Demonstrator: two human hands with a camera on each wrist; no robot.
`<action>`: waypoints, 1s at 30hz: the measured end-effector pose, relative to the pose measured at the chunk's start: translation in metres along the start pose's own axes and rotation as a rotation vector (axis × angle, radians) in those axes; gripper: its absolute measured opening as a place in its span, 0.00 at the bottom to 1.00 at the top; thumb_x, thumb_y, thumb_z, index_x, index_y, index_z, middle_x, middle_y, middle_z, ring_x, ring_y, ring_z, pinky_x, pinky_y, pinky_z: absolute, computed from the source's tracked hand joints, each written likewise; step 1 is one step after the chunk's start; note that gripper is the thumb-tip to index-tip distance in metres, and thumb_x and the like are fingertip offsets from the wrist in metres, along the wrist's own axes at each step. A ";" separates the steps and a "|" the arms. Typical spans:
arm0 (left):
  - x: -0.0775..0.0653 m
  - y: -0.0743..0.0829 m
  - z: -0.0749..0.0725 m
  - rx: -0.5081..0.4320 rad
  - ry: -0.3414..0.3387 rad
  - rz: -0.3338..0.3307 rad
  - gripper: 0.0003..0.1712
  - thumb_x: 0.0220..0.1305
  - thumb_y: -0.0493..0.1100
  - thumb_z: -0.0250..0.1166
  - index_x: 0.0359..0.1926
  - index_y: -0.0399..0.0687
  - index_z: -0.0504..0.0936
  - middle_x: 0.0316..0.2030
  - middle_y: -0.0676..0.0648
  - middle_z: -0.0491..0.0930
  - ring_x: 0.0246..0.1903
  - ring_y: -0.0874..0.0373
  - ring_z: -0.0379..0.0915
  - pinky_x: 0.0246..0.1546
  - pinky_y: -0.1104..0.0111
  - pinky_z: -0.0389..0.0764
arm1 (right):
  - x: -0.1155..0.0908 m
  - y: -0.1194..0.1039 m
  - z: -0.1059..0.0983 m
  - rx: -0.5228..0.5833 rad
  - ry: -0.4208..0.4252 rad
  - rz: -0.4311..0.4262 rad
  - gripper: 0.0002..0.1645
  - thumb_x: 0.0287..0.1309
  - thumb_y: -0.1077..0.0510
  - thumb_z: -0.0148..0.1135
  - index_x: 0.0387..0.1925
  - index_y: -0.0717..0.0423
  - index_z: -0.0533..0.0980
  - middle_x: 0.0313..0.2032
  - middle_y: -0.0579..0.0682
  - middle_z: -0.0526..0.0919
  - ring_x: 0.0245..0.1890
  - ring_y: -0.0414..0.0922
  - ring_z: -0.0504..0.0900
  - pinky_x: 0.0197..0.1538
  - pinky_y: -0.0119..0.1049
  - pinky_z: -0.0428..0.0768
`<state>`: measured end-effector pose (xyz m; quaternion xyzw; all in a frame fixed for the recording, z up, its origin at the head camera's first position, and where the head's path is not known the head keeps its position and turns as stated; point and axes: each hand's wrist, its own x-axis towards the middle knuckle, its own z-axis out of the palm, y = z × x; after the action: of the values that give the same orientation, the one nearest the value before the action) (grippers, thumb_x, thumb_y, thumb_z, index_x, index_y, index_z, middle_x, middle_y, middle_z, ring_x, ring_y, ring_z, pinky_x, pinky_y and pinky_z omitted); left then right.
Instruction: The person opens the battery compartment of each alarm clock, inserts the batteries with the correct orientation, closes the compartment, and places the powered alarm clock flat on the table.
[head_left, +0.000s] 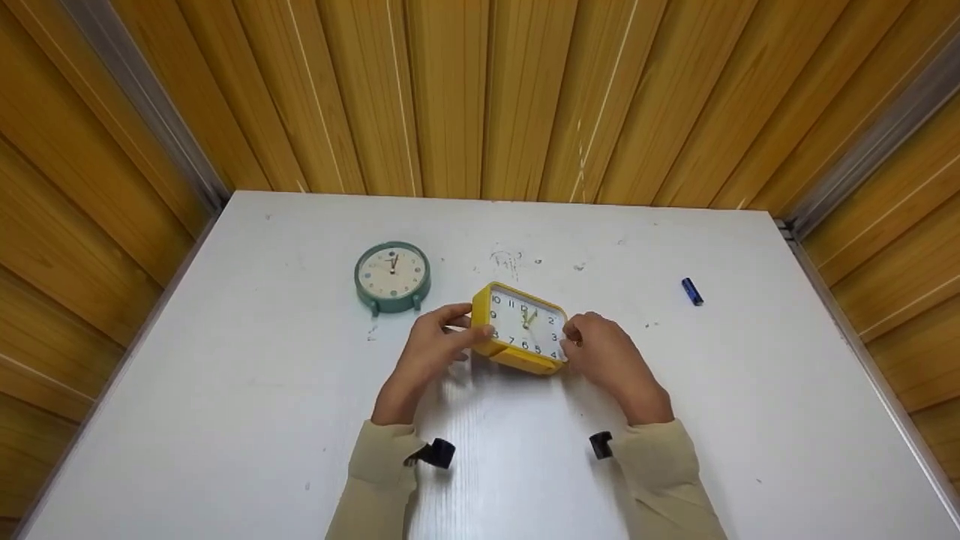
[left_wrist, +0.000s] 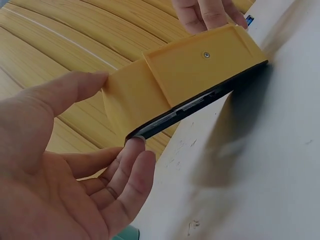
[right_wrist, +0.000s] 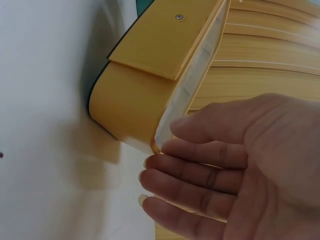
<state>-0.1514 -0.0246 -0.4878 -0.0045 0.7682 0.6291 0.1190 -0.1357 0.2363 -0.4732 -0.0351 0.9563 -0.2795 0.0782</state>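
A yellow alarm clock (head_left: 517,330) with a white face stands tilted between both hands near the middle of the table. My left hand (head_left: 435,345) grips its left side; in the left wrist view the thumb lies on the yellow case and fingertips curl at the dark back edge. My right hand (head_left: 607,356) is at the clock's right side, thumb and index fingertip pinching at the front rim in the right wrist view. There the other fingers (right_wrist: 190,182) extend past the corner. The case's underside (left_wrist: 200,65) shows a panel with a small screw.
A round green clock (head_left: 392,274) lies face up to the left, behind my left hand. A blue battery (head_left: 692,292) lies at the right on the white table (head_left: 225,420). Wood-patterned walls (head_left: 450,97) enclose the back and sides.
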 end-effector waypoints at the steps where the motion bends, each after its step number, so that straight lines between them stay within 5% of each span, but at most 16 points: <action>1: 0.000 0.000 0.000 -0.002 0.004 0.005 0.40 0.61 0.50 0.78 0.71 0.40 0.77 0.52 0.43 0.80 0.47 0.50 0.79 0.44 0.61 0.86 | 0.000 0.000 0.000 0.001 -0.003 0.000 0.13 0.73 0.62 0.63 0.52 0.66 0.82 0.46 0.56 0.82 0.44 0.51 0.79 0.52 0.49 0.80; 10: -0.002 0.001 0.002 -0.055 0.015 0.106 0.40 0.60 0.53 0.80 0.69 0.44 0.80 0.50 0.45 0.81 0.44 0.49 0.80 0.43 0.61 0.85 | -0.001 0.001 0.000 0.083 -0.045 0.007 0.19 0.81 0.52 0.52 0.46 0.61 0.84 0.44 0.53 0.83 0.42 0.49 0.78 0.46 0.46 0.76; 16: -0.003 0.001 0.005 -0.093 -0.014 0.171 0.39 0.62 0.50 0.80 0.70 0.43 0.79 0.50 0.44 0.82 0.45 0.46 0.79 0.43 0.64 0.85 | -0.003 0.000 -0.001 0.094 -0.036 -0.020 0.19 0.79 0.49 0.58 0.47 0.61 0.84 0.39 0.51 0.83 0.36 0.47 0.77 0.40 0.42 0.76; 24: -0.001 0.001 0.006 -0.075 -0.035 0.211 0.38 0.63 0.50 0.79 0.71 0.44 0.79 0.50 0.45 0.82 0.43 0.50 0.80 0.42 0.64 0.85 | -0.010 -0.006 -0.004 0.238 -0.068 0.011 0.38 0.74 0.26 0.51 0.60 0.52 0.80 0.60 0.54 0.83 0.53 0.50 0.82 0.55 0.53 0.80; 30: -0.002 -0.002 0.005 -0.050 -0.051 0.282 0.33 0.67 0.49 0.76 0.70 0.45 0.80 0.55 0.46 0.84 0.47 0.50 0.81 0.44 0.63 0.85 | -0.011 -0.007 -0.005 0.215 -0.088 -0.016 0.42 0.72 0.22 0.49 0.60 0.51 0.80 0.60 0.54 0.83 0.55 0.52 0.81 0.58 0.56 0.79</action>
<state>-0.1485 -0.0202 -0.4901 0.1165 0.7420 0.6584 0.0488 -0.1256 0.2344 -0.4644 -0.0462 0.9161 -0.3793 0.1212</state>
